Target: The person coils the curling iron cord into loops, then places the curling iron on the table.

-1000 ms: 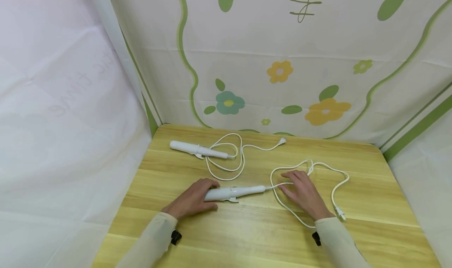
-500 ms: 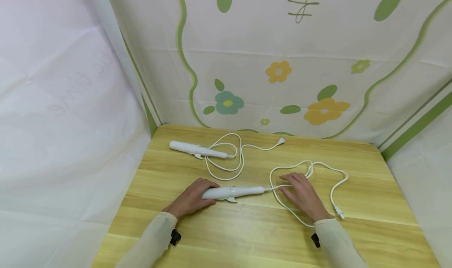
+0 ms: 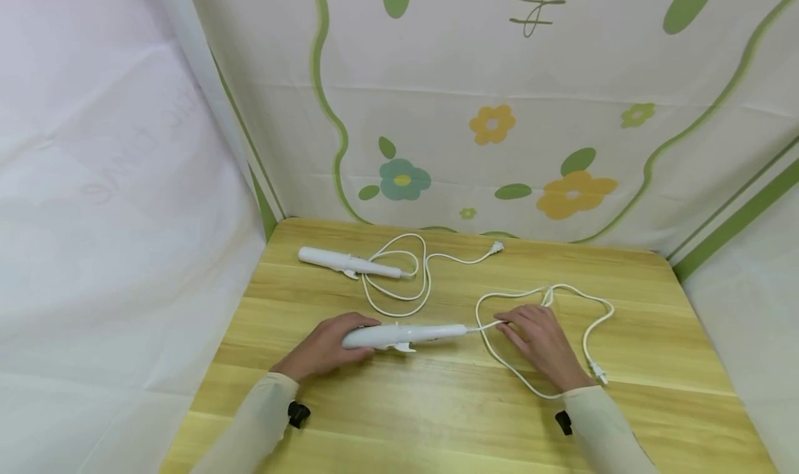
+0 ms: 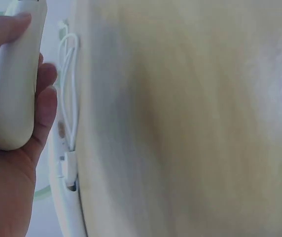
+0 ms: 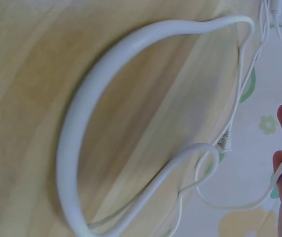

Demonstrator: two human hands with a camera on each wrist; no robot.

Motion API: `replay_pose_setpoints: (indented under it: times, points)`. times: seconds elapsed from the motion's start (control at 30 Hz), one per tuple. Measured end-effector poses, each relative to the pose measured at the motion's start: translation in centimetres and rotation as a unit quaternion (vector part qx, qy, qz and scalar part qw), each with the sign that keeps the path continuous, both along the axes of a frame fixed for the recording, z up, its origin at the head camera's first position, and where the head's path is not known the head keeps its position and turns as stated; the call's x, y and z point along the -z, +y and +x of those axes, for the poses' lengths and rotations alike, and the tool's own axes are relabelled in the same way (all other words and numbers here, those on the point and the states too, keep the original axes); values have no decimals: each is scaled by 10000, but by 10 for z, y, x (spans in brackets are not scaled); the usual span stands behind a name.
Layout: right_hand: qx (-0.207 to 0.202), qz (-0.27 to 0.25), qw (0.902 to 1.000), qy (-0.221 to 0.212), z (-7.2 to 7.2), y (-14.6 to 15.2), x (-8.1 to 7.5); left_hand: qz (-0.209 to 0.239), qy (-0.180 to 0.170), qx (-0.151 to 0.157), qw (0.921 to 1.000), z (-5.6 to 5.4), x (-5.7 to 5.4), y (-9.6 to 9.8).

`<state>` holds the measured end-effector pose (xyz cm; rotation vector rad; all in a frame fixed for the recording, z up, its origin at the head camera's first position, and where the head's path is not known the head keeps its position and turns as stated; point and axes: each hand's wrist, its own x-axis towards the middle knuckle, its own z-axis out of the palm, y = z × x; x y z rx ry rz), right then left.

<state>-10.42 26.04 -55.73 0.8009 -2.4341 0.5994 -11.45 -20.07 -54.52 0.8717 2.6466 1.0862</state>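
Note:
My left hand [image 3: 321, 348] grips the thick rounded end of a white curling iron [image 3: 412, 334], thumb on one side and fingers curled round the other. In the left wrist view the curling iron [image 4: 14, 94] lies along the palm, raised off the table. Its slim end points right, and a small lever shows on its near side. From there runs a white cord [image 3: 485, 327]; my right hand [image 3: 542, 342] pinches it between thumb and fingers. In the right wrist view the cord [image 5: 266, 197] passes across the fingers at the right edge.
A second white curling iron [image 3: 331, 259] lies farther back, its cord [image 3: 428, 280] looped beside it and ending in a plug [image 3: 496, 247]. The held iron's cord loops on the wooden table [image 3: 424, 418], its plug [image 3: 598, 372] at right. Printed fabric [image 3: 437, 57] hangs behind.
My left hand has closed round the curling iron, lifted it slightly and drawn it a little left. My right fingers have come together on the cord.

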Motion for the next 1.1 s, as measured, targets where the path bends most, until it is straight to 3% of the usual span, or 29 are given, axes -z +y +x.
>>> replay_pose_setpoints:
  times: [0.27, 0.47, 0.7, 1.1]
  points:
    - [167, -132, 9998, -41, 1, 3, -12, 152, 58, 21, 9999, 0, -16, -6]
    - [194, -179, 9996, 59, 1, 5, -23, 228, 7, -12, 9997, 1, -23, -11]
    - [161, -214, 9996, 62, 3, 4, -34, 61, 210, 254, 9994, 5, -29, -17]
    - [98, -599, 9979, 216, 2, 12, -50, 567, 306, 366, 9972, 11, -63, -21]
